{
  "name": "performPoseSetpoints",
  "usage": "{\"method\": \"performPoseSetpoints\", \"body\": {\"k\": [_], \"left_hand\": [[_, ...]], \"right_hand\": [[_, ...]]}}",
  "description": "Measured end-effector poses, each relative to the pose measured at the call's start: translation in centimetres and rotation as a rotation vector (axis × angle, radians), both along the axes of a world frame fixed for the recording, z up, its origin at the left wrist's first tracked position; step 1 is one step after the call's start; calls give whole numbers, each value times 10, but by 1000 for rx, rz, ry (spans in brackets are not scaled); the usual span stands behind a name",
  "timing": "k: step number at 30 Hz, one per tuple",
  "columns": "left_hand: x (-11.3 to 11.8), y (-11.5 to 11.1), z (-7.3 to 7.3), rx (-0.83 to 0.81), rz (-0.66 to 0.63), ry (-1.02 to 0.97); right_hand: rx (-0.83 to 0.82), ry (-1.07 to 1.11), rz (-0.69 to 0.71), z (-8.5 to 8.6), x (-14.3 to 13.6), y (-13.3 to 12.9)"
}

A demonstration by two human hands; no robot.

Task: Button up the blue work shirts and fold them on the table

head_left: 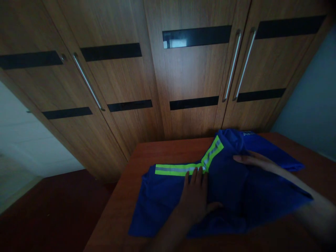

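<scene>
A dark blue work garment [162, 203] lies partly folded on the reddish-brown table, with a yellow-green and silver reflective strip [173, 169] along its far edge, bending up toward the back. My left hand [195, 196] lies flat on the cloth, fingers apart, their tips on the strip near its bend. My right hand [253, 159] reaches in from the right at a raised flap of the garment. One stretched digit shows there; cloth covers the other fingers, so their grip is hidden. Behind that hand lies a brighter blue part [273, 148] with partly covered white lettering.
Beneath the garment is the wooden table [118, 210]. A wooden wardrobe [189, 77] with dark bands and metal handles [232, 66] stands right behind it. Dark red floor [57, 210] shows at the left, a pale wall [312, 91] at the right.
</scene>
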State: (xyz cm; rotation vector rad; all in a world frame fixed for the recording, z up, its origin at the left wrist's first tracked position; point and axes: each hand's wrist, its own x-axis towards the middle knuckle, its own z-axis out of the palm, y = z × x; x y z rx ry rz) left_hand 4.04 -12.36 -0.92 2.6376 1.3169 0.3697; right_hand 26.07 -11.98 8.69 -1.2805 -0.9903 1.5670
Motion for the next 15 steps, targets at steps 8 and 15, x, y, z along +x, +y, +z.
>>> {"method": "performPoseSetpoints", "body": {"k": [8, 15], "left_hand": [[13, -73, -55, 95, 145, -10], [38, -93, -154, 475, 133, -59]], "right_hand": [[-119, 217, -35, 8, -10, 16], [-78, 234, -86, 12, -34, 16]]}}
